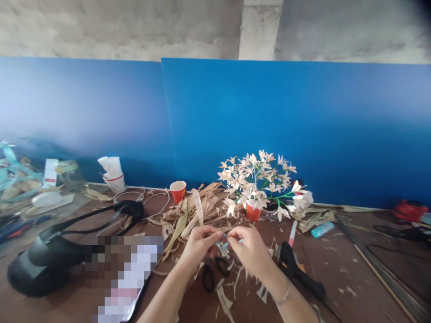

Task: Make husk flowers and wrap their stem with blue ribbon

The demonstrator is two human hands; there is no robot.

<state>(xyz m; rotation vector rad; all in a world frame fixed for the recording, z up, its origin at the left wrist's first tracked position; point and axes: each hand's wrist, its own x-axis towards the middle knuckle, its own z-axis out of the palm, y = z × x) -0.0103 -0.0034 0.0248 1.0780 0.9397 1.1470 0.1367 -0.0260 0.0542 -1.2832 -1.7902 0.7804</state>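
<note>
My left hand (203, 241) and my right hand (248, 248) meet above the table, fingertips pinched close together. Between them is a small bluish piece (225, 235), too small to name for certain. Scissors with black handles (208, 277) lie just below my hands, partly hidden by them. Scraps of pale husk (224, 299) are scattered around the scissors. Beyond my right hand, a bunch of cream-white handmade flowers (257, 179) on green stems stands in a red paper cup (253, 211). A black glue gun (299, 273) lies beside my right forearm.
Dry corn husks (210, 202) are heaped behind my hands, near another red paper cup (178, 192). On the left are a black headset-like device (47, 260) and a partly blurred phone-like object (134, 278). A light-blue packet (322, 229) lies right; a blue partition (286, 112) borders the back.
</note>
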